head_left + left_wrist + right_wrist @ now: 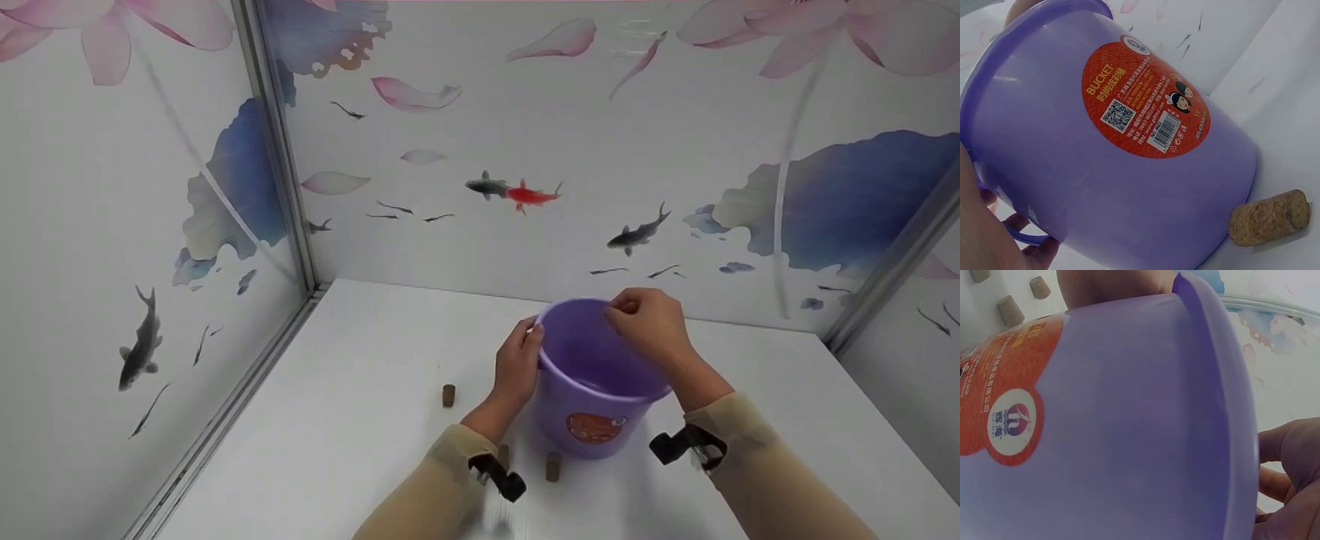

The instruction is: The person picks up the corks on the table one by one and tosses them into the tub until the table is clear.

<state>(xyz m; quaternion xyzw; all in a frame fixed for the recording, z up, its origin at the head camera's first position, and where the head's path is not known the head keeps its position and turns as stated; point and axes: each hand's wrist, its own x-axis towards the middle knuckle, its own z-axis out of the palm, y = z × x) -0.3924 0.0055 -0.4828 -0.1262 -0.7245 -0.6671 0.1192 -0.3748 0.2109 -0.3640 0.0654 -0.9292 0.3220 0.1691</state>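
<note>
A purple bucket [592,409] with a red oval label stands upright on the white table. My left hand [517,364] grips its left side near the rim, and in the left wrist view the fingers [1041,253] curl by a purple handle loop. Over the bucket's mouth, by the far right rim, is my right hand [652,326] with bent fingers. The right wrist view hides its fingertips behind the rim [1241,439], so what they hold is unclear. One cork [553,466] is just in front of the bucket, and another cork [503,456] is partly hidden by the left wrist.
A third cork [448,395] stands left of the bucket. White panels with painted fish and lotus flowers enclose the table [360,450] at the back and sides. A metal frame post [281,135] marks the back left corner.
</note>
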